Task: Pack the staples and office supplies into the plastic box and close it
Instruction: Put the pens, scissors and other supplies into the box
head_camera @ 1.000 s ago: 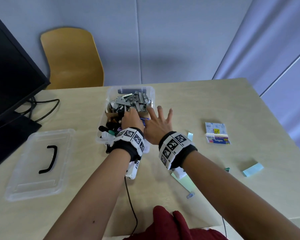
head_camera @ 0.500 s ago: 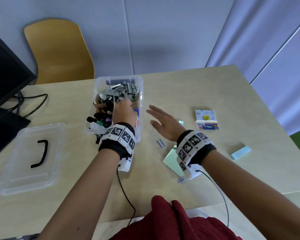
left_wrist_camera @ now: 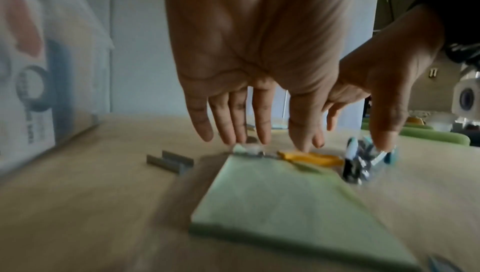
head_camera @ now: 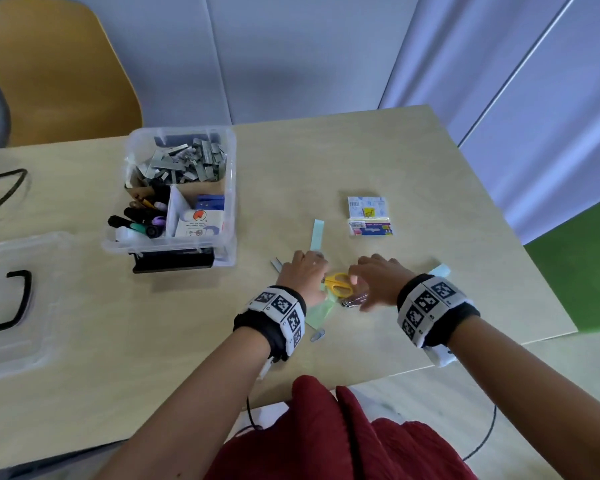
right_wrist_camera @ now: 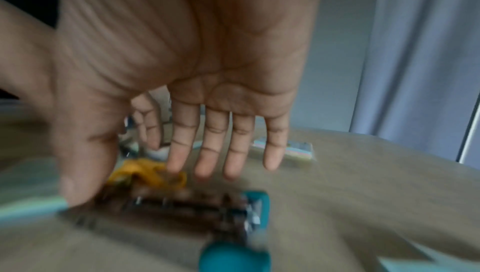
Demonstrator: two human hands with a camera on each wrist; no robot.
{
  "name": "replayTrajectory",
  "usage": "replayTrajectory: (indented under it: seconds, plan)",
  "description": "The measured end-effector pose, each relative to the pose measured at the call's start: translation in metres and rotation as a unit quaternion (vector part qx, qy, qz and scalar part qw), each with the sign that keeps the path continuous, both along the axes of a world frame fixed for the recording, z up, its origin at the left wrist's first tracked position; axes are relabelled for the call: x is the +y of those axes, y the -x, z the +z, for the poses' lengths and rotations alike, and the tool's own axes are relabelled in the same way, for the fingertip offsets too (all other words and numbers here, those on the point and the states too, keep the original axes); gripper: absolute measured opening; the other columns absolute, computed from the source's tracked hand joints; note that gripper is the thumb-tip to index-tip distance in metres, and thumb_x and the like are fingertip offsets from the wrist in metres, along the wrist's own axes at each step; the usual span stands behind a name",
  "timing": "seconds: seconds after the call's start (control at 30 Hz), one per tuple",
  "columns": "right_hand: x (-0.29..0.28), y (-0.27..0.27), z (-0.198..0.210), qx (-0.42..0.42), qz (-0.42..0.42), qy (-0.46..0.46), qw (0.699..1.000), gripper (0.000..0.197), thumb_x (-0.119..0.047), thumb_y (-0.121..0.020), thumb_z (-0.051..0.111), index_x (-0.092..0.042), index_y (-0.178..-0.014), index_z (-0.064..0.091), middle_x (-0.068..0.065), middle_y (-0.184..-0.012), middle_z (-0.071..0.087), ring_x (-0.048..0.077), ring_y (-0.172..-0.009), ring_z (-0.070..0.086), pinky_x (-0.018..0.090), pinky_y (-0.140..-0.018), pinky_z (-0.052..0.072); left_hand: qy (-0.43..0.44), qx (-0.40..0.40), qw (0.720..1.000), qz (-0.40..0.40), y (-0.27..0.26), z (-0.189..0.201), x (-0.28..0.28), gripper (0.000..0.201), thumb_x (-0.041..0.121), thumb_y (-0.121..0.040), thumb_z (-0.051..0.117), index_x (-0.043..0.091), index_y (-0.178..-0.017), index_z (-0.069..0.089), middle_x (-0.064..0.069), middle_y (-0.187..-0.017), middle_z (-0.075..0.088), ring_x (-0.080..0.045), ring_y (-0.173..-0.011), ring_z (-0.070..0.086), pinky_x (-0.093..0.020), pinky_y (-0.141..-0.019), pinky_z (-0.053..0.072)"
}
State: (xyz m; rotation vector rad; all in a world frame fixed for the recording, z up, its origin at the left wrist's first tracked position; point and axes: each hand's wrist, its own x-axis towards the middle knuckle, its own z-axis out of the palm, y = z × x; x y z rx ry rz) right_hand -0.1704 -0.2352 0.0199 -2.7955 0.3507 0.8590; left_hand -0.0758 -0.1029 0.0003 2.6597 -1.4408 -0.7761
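Note:
The clear plastic box (head_camera: 231,188) stands open at the table's back left, holding staple strips (head_camera: 184,164), markers and small packs. Its lid (head_camera: 18,306) lies apart at the left. Yellow-handled scissors (head_camera: 338,284) lie partly on a green sticky pad (head_camera: 321,311), with a teal-and-metal tool (head_camera: 354,301) beside them. My left hand (head_camera: 303,271) hovers with straight fingers (left_wrist_camera: 259,124) over the scissors (left_wrist_camera: 311,158), fingertips just reaching them. My right hand (head_camera: 378,278) is spread above the tool (right_wrist_camera: 233,215), its thumb touching it. Neither hand holds anything.
Loose on the table: a staple strip (head_camera: 276,265), a pale blue strip (head_camera: 317,233), a paper clip (head_camera: 317,335), two staple packs (head_camera: 369,216) and a pale blue block (head_camera: 439,270). A yellow chair (head_camera: 56,74) stands behind the box. The table's front edge is near my wrists.
My left hand has come out of the box and moved right to the scissors. My right hand has drawn back toward me onto the tool. The camera view has shifted right.

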Motion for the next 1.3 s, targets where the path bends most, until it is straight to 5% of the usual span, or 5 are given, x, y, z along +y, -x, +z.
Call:
replayTrajectory:
  seconds: [0.4,0.7,0.9,1.17,1.3]
  plan:
    - [-0.002,-0.017,0.007,-0.136,-0.057,-0.102,0.984,0.013,-0.015,-0.078,0.067,-0.010,-0.089,0.061,0.003,-0.092,0.064,0.022,-0.089,0.058,0.029,-0.077,0.042,0.080,-0.059,0.992,0.078,0.000,-0.013,0.011,0.037,0.019,-0.092,0.055,0.007,-0.125,0.045,-0.009,-0.125,0.038,-0.026,-0.114,0.042,-0.035,-0.085,0.042]
    - [0.028,-0.094,0.092,-0.377,-0.189,-0.293,0.858,0.019,-0.009,-0.077,0.070,-0.010,-0.089,0.056,0.001,-0.082,0.063,0.018,-0.075,0.061,0.028,-0.076,0.045,0.264,0.089,0.906,0.320,-0.027,0.039,0.046,0.016,-0.007,-0.089,0.039,0.006,-0.099,0.039,-0.015,-0.093,0.045,-0.032,-0.094,0.050,-0.021,-0.066,0.030]
    - [0.050,-0.139,0.109,-0.431,-0.230,-0.385,0.783,0.023,0.000,-0.082,0.063,-0.015,-0.080,0.045,-0.003,-0.074,0.056,0.027,-0.070,0.060,0.054,-0.083,0.051,0.302,0.112,0.862,0.391,-0.041,0.085,0.065,0.008,0.000,-0.095,0.032,0.005,-0.100,0.036,-0.017,-0.079,0.045,-0.038,-0.093,0.052,-0.024,-0.059,0.023]
    - [0.082,-0.179,0.096,-0.450,-0.160,-0.294,0.828,0.019,-0.008,-0.083,0.065,-0.006,-0.096,0.050,-0.002,-0.076,0.056,0.019,-0.067,0.055,0.017,-0.065,0.040,0.357,0.061,0.779,0.512,-0.099,0.117,0.096,0.024,-0.002,-0.094,0.030,0.002,-0.116,0.040,-0.024,-0.108,0.053,-0.033,-0.092,0.050,-0.019,-0.061,0.028]
    - [0.094,-0.185,0.083,-0.435,-0.079,-0.241,0.864,0.024,-0.005,-0.085,0.060,0.004,-0.103,0.048,0.010,-0.083,0.061,0.026,-0.073,0.057,0.022,-0.060,0.032,0.366,0.052,0.761,0.533,-0.115,0.116,0.102,0.037,-0.001,-0.093,0.032,0.002,-0.129,0.038,-0.022,-0.110,0.053,-0.025,-0.082,0.043,-0.027,-0.067,0.031]
